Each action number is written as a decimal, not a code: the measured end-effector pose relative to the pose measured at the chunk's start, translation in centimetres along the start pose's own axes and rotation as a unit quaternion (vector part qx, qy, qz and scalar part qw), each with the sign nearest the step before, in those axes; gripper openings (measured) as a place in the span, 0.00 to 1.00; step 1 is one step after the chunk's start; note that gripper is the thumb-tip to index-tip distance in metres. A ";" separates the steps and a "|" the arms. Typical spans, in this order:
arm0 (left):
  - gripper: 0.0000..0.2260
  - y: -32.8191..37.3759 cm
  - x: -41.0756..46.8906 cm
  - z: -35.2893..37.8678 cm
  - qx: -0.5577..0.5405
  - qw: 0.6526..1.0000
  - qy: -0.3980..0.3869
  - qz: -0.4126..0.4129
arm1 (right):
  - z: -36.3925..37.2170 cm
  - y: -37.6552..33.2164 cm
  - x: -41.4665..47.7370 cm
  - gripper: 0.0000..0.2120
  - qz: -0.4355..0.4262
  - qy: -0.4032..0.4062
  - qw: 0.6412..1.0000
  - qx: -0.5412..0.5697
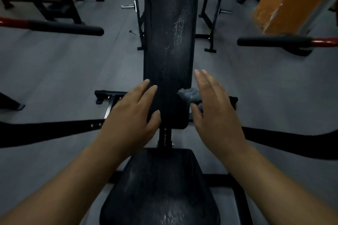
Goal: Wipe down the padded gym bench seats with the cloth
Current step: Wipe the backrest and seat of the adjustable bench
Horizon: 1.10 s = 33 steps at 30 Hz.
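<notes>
Two bare hands hover over a black gym bench, seen from above. The left hand (133, 115) lies with straight, spread fingers on the near left corner of the long back pad (168, 33). Its grip is open and holds nothing. The right hand (217, 113) is at the pad's near right edge, fingers straight and pointing away from the person. A crumpled blue-grey cloth (189, 94) sits at that right edge, tucked against the thumb side of the right hand. Motion blur hides whether the thumb pinches the cloth or only touches it, so I cannot tell the state of this grip. The back pad shows pale, worn patches along its middle. Nearer the person is the wider seat pad (161, 188), also scuffed, with both forearms passing beside it. Grey floor (54, 71) surrounds the bench. A padded bar (65, 28) reaches in from the left and another bar (274, 41) from the right. An orange pillar (292, 0) stands at the upper right.
</notes>
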<state>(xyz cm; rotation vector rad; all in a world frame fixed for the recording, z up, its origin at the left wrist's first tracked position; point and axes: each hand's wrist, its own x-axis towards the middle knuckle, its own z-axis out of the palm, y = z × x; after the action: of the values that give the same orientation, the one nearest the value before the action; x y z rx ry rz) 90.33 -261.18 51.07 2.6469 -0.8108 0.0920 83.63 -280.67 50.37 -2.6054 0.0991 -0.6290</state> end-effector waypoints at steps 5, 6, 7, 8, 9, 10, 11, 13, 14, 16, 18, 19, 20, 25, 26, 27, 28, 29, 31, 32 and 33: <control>0.29 -5.6 10.6 1.9 -0.018 1.000 -0.015 0.008 | 5.9 2.7 9.0 0.38 0.019 0.000 1.000 0.016; 0.29 -6.6 12.8 2.2 -0.018 1.000 -0.018 0.013 | 7.0 3.3 11.0 0.38 0.025 0.006 1.000 0.018; 0.29 -7.4 15.1 2.3 -0.016 0.999 -0.020 0.020 | 8.1 3.7 13.0 0.37 0.031 0.012 0.999 0.020; 0.31 -8.1 17.4 2.4 -0.016 0.999 -0.021 0.025 | 8.9 4.2 14.9 0.37 0.035 0.019 0.999 0.021; 0.32 -8.7 19.9 2.4 -0.015 0.999 -0.018 0.031 | 9.8 4.7 17.0 0.37 0.036 0.025 0.999 0.020; 0.32 -9.3 22.2 2.4 -0.014 0.999 -0.011 0.037 | 10.5 5.2 19.0 0.36 0.036 0.031 0.999 0.018; 0.32 -9.7 24.7 2.2 -0.011 0.999 -0.004 0.042 | 11.0 5.7 21.0 0.36 0.033 0.038 0.999 0.015; 0.32 -10.5 29.4 1.5 -0.007 0.999 0.017 0.051 | 11.6 6.6 25.3 0.35 0.020 0.049 0.999 0.012; 0.32 -10.8 31.6 1.2 -0.003 0.998 0.030 0.056 | 11.7 7.0 27.5 0.35 0.012 0.053 0.998 0.011; 0.32 -11.2 35.2 0.5 0.007 0.997 0.051 0.066 | 11.8 7.8 31.6 0.34 -0.006 0.059 0.998 0.001; 0.32 -11.5 38.1 0.1 0.016 0.996 0.060 0.071 | 11.9 8.4 35.1 0.35 -0.020 0.068 0.997 -0.011; 0.31 -11.7 39.4 -0.1 0.019 0.995 0.062 0.071 | 12.0 8.6 36.8 0.34 -0.028 0.073 0.997 -0.014; 0.30 -11.9 40.6 -0.1 0.023 0.995 0.064 0.072 | 12.2 8.8 38.2 0.34 -0.035 0.076 0.996 -0.017; 0.28 -12.7 46.3 -1.0 0.039 0.993 0.087 0.075 | 12.4 9.6 44.7 0.34 -0.063 0.080 0.994 -0.040; 0.28 -12.9 47.4 -1.1 0.044 0.992 0.091 0.076 | 12.3 9.8 45.9 0.34 -0.070 0.081 0.993 -0.046; 0.28 -13.0 48.6 -1.4 0.050 0.991 0.095 0.080 | 12.4 10.1 47.3 0.34 -0.077 0.082 0.992 -0.051; 0.29 -13.1 49.8 -1.6 0.057 0.990 0.101 0.086 | 12.4 10.4 48.7 0.34 -0.085 0.080 0.991 -0.059; 0.30 -13.2 51.0 -1.8 0.063 0.988 0.106 0.090 | 12.6 10.8 50.1 0.34 -0.093 0.077 0.990 -0.069; 0.30 -14.1 53.5 -1.6 0.079 0.987 0.105 0.088 | 13.0 11.6 53.0 0.33 -0.108 0.073 0.987 -0.095; 0.31 -14.7 54.6 -1.2 0.089 0.988 0.098 0.081 | 13.3 11.9 54.4 0.32 -0.114 0.077 0.985 -0.104; 0.33 -15.4 55.4 -0.6 0.104 0.988 0.086 0.072 | 13.6 12.1 55.7 0.30 -0.120 0.083 0.984 -0.104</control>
<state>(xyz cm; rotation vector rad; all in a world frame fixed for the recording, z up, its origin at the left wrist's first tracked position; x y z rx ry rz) 145.03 -278.42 55.89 2.7190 -0.9788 0.4608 139.95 -295.38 57.34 -2.7855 -0.1058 -0.9672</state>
